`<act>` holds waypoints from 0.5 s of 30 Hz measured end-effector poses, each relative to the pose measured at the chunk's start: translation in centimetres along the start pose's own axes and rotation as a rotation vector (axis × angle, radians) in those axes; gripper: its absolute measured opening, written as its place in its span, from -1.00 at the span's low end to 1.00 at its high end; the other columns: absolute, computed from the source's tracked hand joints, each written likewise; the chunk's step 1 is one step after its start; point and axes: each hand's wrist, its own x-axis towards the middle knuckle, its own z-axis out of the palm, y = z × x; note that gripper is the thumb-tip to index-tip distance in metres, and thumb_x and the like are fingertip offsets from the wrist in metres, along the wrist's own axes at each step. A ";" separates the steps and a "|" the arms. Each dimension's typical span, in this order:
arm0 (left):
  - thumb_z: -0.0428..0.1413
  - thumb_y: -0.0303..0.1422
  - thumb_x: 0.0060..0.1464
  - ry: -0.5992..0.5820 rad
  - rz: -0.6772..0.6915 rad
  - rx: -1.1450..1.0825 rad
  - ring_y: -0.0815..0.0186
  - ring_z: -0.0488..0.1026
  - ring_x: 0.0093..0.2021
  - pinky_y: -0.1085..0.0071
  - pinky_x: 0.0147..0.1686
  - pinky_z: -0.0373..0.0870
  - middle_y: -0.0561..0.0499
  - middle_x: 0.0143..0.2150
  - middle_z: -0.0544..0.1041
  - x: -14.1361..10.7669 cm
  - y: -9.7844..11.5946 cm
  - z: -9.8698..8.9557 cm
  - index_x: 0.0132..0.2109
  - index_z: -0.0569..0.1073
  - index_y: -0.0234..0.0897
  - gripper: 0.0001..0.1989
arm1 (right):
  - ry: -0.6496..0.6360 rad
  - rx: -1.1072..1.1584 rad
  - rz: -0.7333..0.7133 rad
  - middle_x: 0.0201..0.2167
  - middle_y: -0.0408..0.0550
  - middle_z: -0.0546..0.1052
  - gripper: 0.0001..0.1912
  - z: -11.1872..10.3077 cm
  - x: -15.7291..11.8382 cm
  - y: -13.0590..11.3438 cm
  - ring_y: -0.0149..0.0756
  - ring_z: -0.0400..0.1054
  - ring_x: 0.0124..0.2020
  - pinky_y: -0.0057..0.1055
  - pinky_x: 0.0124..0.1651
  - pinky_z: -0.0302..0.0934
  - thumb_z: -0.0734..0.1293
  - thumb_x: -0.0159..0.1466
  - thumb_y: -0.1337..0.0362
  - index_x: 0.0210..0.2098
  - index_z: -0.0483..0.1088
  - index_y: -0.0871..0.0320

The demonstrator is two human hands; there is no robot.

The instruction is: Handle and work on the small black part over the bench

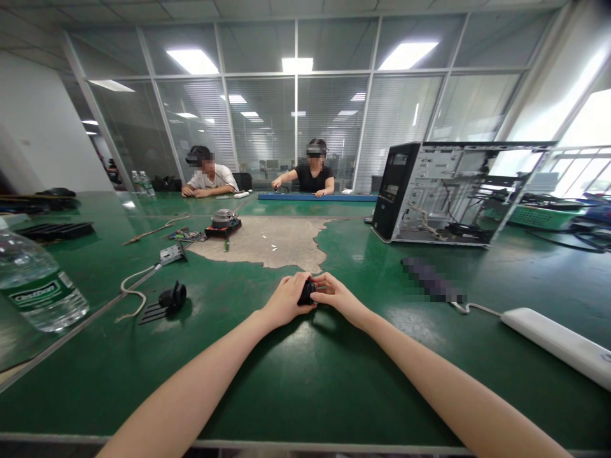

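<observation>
Currently | L hand [287, 299], R hand [337, 294] pinching blk part [306, 292] | long axis/dir. unclear, partly hidden

Water bottle [41, 289] at left, open computer case [398, 194] at right

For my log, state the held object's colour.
The held object is black, as the head view shows.

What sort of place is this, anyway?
It looks like an office-style workroom for computer hardware, though I can't be certain. An open-sided computer case stands on the big green table, what seems a circuit board lies among loose parts, and a glass partition rises behind.
</observation>
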 end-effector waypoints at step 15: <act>0.15 -0.29 -0.16 0.012 -0.008 0.000 0.18 0.26 -0.04 0.21 -0.06 0.14 -0.06 -0.07 0.30 0.0 0.0 0.1 -0.02 0.12 -0.19 -0.46 | 0.030 -0.010 0.022 -0.25 -0.08 0.38 -0.66 0.0 0.2 0.2 -0.34 0.31 -0.28 -0.32 -0.21 0.21 0.37 -0.03 0.20 -0.28 0.26 0.14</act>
